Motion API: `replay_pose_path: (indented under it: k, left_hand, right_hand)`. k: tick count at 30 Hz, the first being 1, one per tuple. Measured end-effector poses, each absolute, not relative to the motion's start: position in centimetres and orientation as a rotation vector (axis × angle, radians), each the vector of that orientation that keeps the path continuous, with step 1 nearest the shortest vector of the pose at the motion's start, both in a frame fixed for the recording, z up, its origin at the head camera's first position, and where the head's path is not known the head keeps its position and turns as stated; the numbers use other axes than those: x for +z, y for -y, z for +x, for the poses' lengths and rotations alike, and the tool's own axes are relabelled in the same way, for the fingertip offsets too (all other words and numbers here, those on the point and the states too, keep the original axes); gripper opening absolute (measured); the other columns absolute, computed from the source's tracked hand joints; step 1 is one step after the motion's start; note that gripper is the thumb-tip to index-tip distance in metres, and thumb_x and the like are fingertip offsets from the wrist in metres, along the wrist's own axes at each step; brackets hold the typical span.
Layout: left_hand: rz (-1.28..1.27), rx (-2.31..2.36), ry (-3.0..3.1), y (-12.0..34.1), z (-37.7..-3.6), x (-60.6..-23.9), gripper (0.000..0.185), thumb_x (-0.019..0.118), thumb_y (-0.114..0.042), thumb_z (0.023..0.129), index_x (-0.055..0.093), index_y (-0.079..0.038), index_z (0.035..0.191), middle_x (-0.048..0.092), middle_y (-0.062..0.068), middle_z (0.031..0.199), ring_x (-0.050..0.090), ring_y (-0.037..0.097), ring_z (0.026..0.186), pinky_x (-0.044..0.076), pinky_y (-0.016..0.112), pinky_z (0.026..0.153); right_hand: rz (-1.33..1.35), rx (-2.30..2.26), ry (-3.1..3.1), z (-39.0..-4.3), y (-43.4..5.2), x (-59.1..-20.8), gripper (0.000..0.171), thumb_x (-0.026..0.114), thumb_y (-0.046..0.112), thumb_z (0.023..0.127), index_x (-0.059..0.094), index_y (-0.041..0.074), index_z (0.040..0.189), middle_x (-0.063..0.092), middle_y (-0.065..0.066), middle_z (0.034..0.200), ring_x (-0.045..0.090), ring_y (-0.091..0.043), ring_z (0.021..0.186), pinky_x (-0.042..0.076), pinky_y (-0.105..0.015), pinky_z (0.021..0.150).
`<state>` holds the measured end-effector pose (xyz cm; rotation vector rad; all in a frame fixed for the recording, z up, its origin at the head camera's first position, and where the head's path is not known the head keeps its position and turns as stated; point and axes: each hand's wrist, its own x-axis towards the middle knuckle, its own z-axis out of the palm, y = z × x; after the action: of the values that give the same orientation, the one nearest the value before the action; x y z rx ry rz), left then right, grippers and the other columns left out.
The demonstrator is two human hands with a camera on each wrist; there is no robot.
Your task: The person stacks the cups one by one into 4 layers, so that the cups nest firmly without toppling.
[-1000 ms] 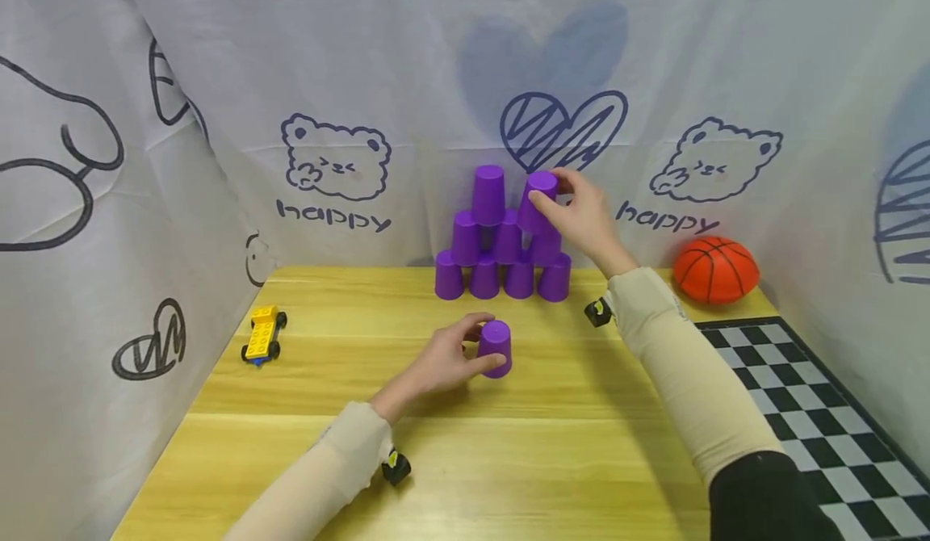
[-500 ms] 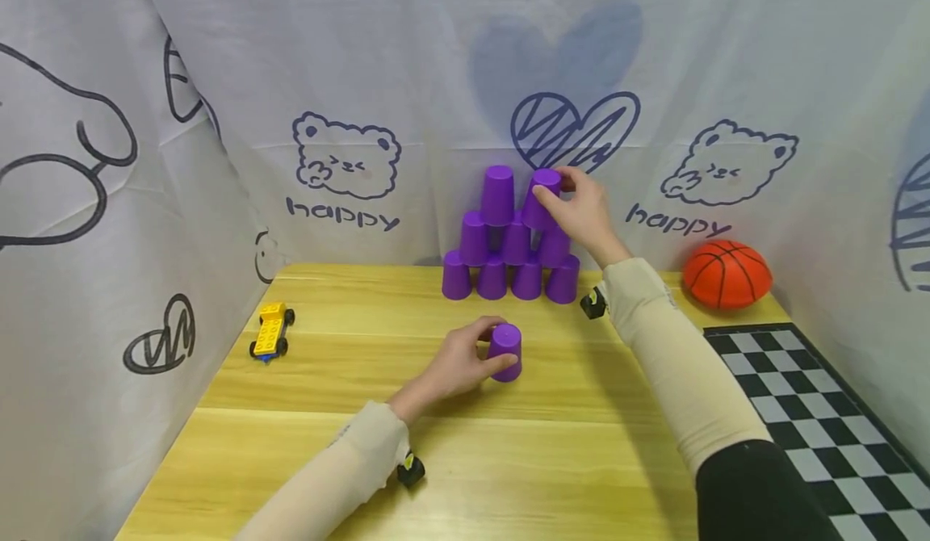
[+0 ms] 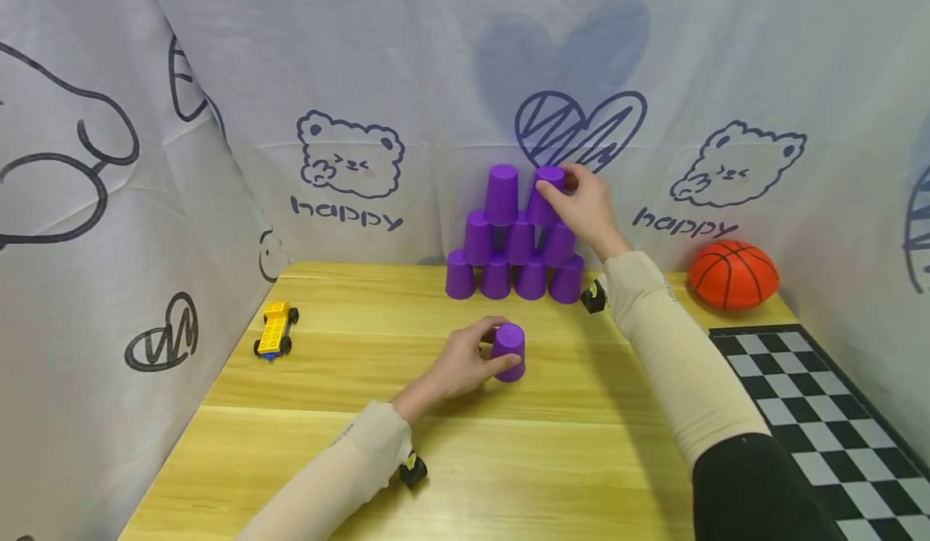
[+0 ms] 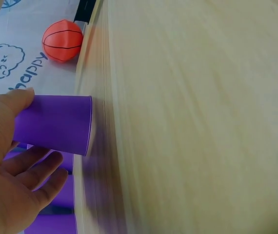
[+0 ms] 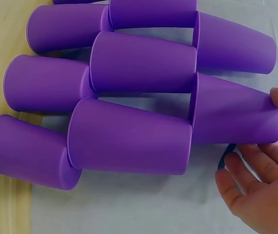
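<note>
Upside-down purple cups stand stacked in rows at the back of the table. In the top row, my right hand point(image 3: 587, 206) pinches the right cup point(image 3: 545, 195) near its closed end, thumb on the near side. The rim of that cup meets the middle row in the right wrist view. Beside it, a small gap away, is another top cup point(image 3: 502, 195). My left hand point(image 3: 462, 361) holds a single cup point(image 3: 510, 353) between thumb and finger in front of the stack. This cup is upright with its closed end up, at the table surface.
An orange toy basketball point(image 3: 733, 275) lies at the back right corner, behind a black-and-white checkered board point(image 3: 821, 412). A yellow toy car point(image 3: 275, 330) sits on the left of the wooden table point(image 3: 523, 468). A printed white cloth point(image 3: 436, 56) hangs close behind the stack.
My right hand's cup has shifted slightly left and back, straightening level with the other top cup. My left hand keeps its cup in place; the head view has turned a little.
</note>
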<state>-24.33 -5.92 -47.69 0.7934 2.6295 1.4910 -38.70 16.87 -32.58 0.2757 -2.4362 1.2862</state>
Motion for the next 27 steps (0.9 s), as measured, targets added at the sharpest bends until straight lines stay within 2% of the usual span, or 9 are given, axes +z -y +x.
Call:
replay_pose_path:
  k: [19,27]
  left_hand:
    - [0.8,1.463,-2.628,6.18,-24.16,-47.91,0.056,0.082,-0.027,0.095,0.058,-0.012,0.143,0.074,0.011,0.127,0.073,0.028,0.115,0.065,0.038,0.093]
    - [0.808,1.443,-2.644,6.36,-24.03,-47.99,0.056,0.082,-0.026,0.094,0.059,-0.012,0.142,0.075,0.011,0.126,0.073,0.027,0.115,0.065,0.04,0.093]
  right_hand:
    - [0.28,1.252,2.443,-38.43,-16.69,-32.69,0.052,0.075,0.031,0.097,0.062,0.0,0.137,0.071,-0.025,0.125,0.067,-0.037,0.117,0.055,-0.047,0.106]
    - [0.257,1.232,2.466,-38.33,-16.75,-32.78,0.056,0.075,0.033,0.096,0.06,-0.001,0.139,0.07,-0.025,0.128,0.066,-0.038,0.119,0.055,-0.048,0.107]
